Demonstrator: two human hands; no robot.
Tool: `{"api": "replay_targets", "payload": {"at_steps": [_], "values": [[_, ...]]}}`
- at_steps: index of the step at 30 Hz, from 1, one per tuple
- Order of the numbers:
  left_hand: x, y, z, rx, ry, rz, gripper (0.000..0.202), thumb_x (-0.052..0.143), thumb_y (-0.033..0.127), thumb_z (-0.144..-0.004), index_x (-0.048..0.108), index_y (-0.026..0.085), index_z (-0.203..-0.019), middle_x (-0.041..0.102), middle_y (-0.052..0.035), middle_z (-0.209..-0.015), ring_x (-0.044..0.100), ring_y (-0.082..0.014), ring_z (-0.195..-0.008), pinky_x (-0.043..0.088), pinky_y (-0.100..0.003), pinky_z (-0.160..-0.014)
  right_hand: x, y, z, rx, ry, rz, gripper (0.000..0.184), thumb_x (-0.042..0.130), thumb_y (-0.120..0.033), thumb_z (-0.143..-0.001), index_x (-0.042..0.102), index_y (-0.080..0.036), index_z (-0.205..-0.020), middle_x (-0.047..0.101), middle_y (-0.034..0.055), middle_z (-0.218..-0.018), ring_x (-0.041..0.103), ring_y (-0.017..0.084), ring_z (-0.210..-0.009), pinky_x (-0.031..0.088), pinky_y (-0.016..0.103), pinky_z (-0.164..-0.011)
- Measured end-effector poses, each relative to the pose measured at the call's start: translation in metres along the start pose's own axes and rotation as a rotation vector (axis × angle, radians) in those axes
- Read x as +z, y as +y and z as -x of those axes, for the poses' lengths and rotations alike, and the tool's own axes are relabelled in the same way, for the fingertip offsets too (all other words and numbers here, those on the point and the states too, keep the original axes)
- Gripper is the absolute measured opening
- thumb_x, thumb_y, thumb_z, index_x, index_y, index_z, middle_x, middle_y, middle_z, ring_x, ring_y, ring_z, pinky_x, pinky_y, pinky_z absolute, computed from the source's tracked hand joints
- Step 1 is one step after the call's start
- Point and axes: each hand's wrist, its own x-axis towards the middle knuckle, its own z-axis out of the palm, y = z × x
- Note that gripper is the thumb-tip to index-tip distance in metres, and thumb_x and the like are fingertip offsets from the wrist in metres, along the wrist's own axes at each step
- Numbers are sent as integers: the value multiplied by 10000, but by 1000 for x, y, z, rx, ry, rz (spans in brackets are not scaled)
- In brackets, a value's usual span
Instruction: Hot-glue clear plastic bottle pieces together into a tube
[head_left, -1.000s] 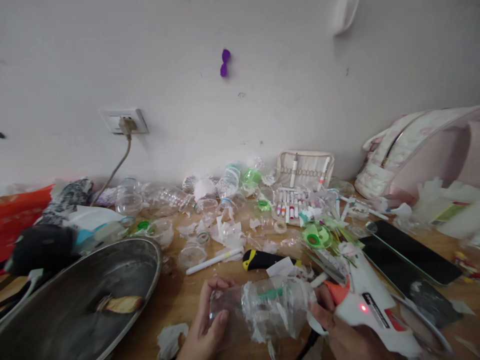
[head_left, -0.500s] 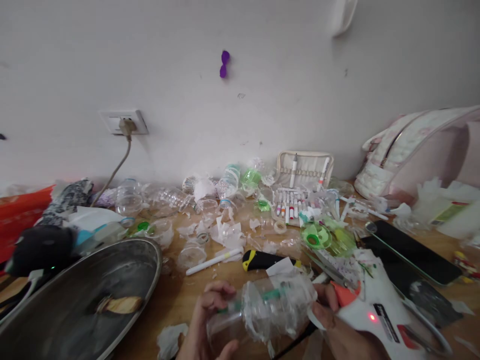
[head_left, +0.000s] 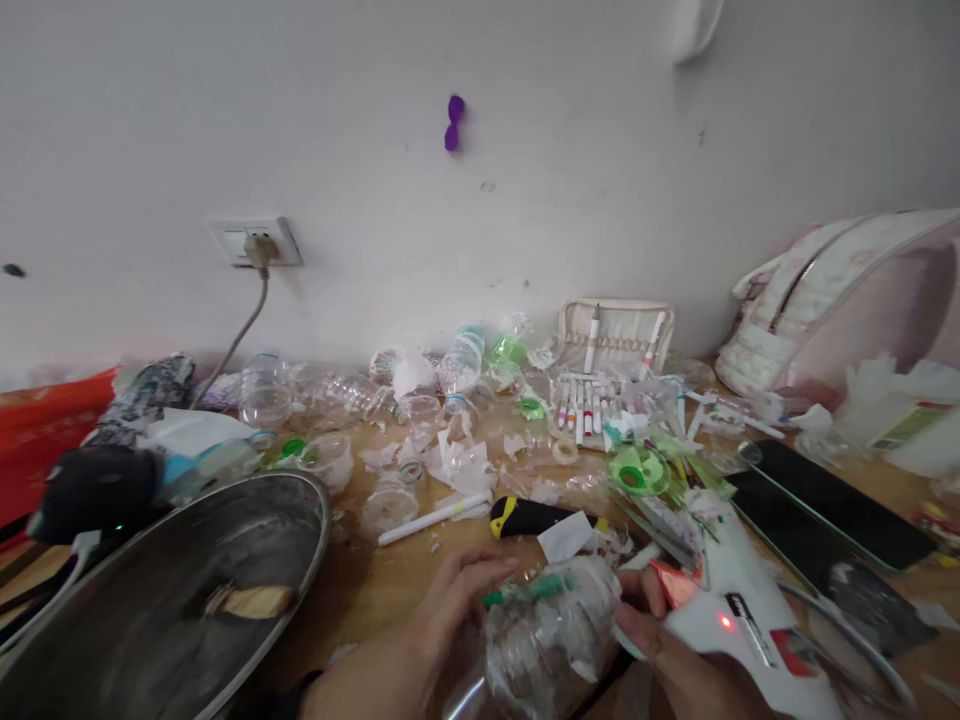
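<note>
Plastic bottle (head_left: 551, 640): clear, bound with crumpled whitish film; it lies tilted between both hands, low above the wooden table (head_left: 375, 580).
Bottle's handling: likely light, its bare wall thin, slick and easily dented; the wrapped middle probably grips better and stiffer.
Where to hold: around the wrapped middle, the far end supported lightly.
Left hand (head_left: 454, 625): fingers bent over the bottle's left part; thumb hidden, so whether they clamp cannot be told.
Right hand (head_left: 656, 625): thumb and fingertips pinched together on the bottle's right end.
Glue gun (head_left: 750, 635): just beside the right hand, red light lit.
Utility knife (head_left: 536, 519): beyond the bottle.
Metal basin (head_left: 277, 540): left of the left hand.
</note>
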Motion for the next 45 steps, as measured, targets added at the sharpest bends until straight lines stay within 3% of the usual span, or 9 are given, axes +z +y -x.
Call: {"api": "replay_targets", "payload": {"at_steps": [4,9,16,22,32,36,39,41,45], "values": [[4,-4,-2,120,-58,-15,757,669,176,-654,306,349,-1295,416,-93,-1328,443,-279,-1186,362,-471,-990,-5,5,-3,15,-120,54,281,696,-413,-688,531,-196,-621,636,29,-860,565,204,-829,455,319,-794],[9,-10,-3,124,-97,11,757,664,230,-667,283,344,-1311,366,-109,-1351,509,-281,-1104,364,-483,-986,-2,7,-1,106,-106,26,245,697,-410,-692,575,-205,-745,635,28,-922,555,218,-899,426,332,-850],[14,-8,-4,16,-87,-40,798,633,93,-638,294,403,-1291,333,-84,-1389,432,-326,-1206,325,-546,-996,15,9,-10,-26,-111,-123,534,773,-497,-546,326,-206,-540,656,4,-662,560,140,-566,411,247,-546],[13,-3,-2,-52,-104,-83,763,638,117,-650,341,442,-1273,305,-57,-1440,461,-349,-1186,372,-520,-962,16,9,-6,-34,-96,-102,459,749,-468,-607,374,-208,-562,669,31,-737,565,138,-605,427,258,-609],[10,-1,-6,31,-80,84,705,673,120,-632,385,330,-1240,361,-88,-1378,360,-288,-1260,286,-465,-1039,3,24,-7,-114,-82,-33,331,720,-412,-663,463,-207,-625,635,33,-933,582,212,-860,456,339,-764],[7,-5,-11,-25,-137,272,765,699,141,-593,348,320,-1249,383,-96,-1385,428,-297,-1206,297,-481,-1011,-5,10,-7,-86,-87,47,261,713,-379,-683,519,-209,-645,625,56,-972,560,238,-967,460,331,-779],[10,-18,-14,-40,-119,592,779,672,187,-633,274,344,-1284,417,-87,-1379,454,-299,-1191,282,-506,-999,-6,-11,-4,-75,-244,152,138,600,-326,-791,556,-212,-727,646,67,-891,585,230,-908,453,351,-806],[14,-29,-15,60,-46,745,732,704,276,-623,340,351,-1253,424,-56,-1372,384,-301,-1249,263,-474,-1013,-5,-18,-3,-93,-368,210,101,570,-309,-798,573,-208,-805,661,53,-750,609,221,-764,465,357,-759],[20,-49,-15,35,43,991,741,683,371,-611,349,364,-1272,417,-10,-1378,338,-301,-1273,206,-446,-1041,-2,-8,0,-86,-456,174,330,567,-338,-763,489,-226,-1064,645,5,-662,592,188,-578,474,313,-604]]}}
